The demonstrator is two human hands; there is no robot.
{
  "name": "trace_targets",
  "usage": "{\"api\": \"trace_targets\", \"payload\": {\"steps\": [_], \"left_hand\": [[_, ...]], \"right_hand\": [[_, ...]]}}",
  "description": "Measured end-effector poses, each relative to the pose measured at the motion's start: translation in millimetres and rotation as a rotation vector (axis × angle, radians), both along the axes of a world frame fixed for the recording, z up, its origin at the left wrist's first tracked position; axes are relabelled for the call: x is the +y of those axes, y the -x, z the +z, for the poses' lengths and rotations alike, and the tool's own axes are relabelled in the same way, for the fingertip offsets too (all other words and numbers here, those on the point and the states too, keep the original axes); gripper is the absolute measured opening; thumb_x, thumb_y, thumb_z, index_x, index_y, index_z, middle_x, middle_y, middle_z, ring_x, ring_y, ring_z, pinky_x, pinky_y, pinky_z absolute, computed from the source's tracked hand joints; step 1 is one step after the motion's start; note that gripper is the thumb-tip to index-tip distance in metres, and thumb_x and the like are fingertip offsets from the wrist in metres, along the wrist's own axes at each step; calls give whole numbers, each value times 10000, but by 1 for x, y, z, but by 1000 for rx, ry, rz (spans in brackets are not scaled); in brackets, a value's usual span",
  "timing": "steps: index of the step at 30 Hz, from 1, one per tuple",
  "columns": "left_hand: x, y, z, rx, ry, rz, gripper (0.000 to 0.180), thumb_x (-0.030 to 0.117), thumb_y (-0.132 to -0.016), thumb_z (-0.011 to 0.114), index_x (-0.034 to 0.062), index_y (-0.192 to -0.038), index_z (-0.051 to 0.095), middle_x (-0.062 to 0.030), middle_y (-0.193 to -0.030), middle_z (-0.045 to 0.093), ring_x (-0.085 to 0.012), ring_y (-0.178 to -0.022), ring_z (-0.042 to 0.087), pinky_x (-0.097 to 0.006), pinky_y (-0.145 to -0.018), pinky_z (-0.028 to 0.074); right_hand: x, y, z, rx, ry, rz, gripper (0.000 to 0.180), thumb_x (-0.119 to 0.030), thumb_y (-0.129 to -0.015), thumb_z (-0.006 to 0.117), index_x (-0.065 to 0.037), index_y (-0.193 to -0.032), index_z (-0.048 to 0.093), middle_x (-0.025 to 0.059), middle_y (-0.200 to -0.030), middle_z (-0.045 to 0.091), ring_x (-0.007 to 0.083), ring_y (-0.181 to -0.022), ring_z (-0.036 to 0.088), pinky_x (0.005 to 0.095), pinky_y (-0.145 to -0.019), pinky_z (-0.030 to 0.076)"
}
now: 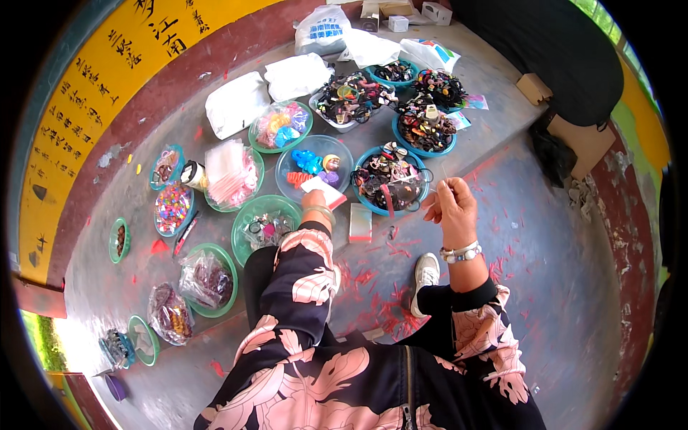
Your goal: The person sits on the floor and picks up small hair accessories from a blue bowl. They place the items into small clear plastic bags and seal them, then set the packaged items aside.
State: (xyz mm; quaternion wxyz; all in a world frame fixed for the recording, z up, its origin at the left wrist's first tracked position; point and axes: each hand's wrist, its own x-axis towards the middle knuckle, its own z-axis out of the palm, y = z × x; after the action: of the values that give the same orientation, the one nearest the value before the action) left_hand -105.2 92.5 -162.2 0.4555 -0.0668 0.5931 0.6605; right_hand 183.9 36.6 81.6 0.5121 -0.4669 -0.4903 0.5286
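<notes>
Fingertips of the right hand (453, 204) are pinched together on a thin clear strip or strand (444, 174) that stands up from the pinch, just beside the teal bowl of dark hair ties (390, 179). It is too fine to identify for certain, but it looks almost weightless, flexible and smooth, so it would likely slip or bend unless held low and tight between thumb and forefinger, as it is now. The left hand (313, 199) reaches forward over the clear bowl of blue and yellow trinkets (315, 168) and touches a small flat white card or packet (322, 190); whether its fingers are closed on the card cannot be told, since the hand hides them. The card seems light and stiff enough to take by one edge. A small clear bag (360, 222) lies on the grey floor (545, 272) between the two hands; it looks limp and slick, best taken at its rim. More bowls of beads and clips fan out to the left.
</notes>
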Motion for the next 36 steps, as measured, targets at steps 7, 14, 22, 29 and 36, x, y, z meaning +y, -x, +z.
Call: {"api": "trace_targets", "payload": {"steps": [7, 14, 22, 29, 36], "left_hand": [[13, 0, 7, 605, -79, 158, 272, -59, -705, 430, 20, -949, 521, -94, -871, 577, -224, -767, 595, -333, -661, 478], [-18, -67, 68, 629, -325, -429, 420, 15, -776, 544, -33, -1179, 439, -147, -1137, 535, -212, -1007, 543, -310, -842, 428], [-104, -119, 206, 595, -872, -775, 542, -69, -751, 573, 38, -1255, 405, -107, -1347, 329, -166, -1162, 411, -276, -865, 422], [-127, -105, 222, 628, -756, -741, 134, 41, -821, 573, 19, -944, 622, -50, -976, 617, -126, -954, 556, -221, -685, 471], [-109, -89, 195, 213, -413, -808, 147, 145, -819, 594, 25, -902, 611, -64, -799, 648, -87, -711, 592, -198, -546, 430]], "right_hand": [[0, 5, -1, -20, 28, 42, 127, -163, -890, 474, -57, -831, 511, 63, -625, 605, 96, -416, 514, 193, -382, 351], [1, 2, -1, 123, 183, 84, 128, -178, -879, 489, -63, -831, 517, 62, -641, 612, 113, -425, 522, 213, -398, 370], [1, -8, -23, 427, 552, 290, 126, -181, -853, 512, -72, -788, 521, 48, -605, 590, 129, -429, 514, 242, -382, 367], [-14, 12, -9, 27, 571, 477, 233, -274, -851, 524, -45, -829, 563, 66, -649, 610, 137, -487, 544, 240, -420, 392], [-1, 13, -22, -91, 71, 269, 365, -235, -791, 655, 21, -1034, 560, 64, -866, 617, 134, -793, 575, 257, -728, 464]]}}
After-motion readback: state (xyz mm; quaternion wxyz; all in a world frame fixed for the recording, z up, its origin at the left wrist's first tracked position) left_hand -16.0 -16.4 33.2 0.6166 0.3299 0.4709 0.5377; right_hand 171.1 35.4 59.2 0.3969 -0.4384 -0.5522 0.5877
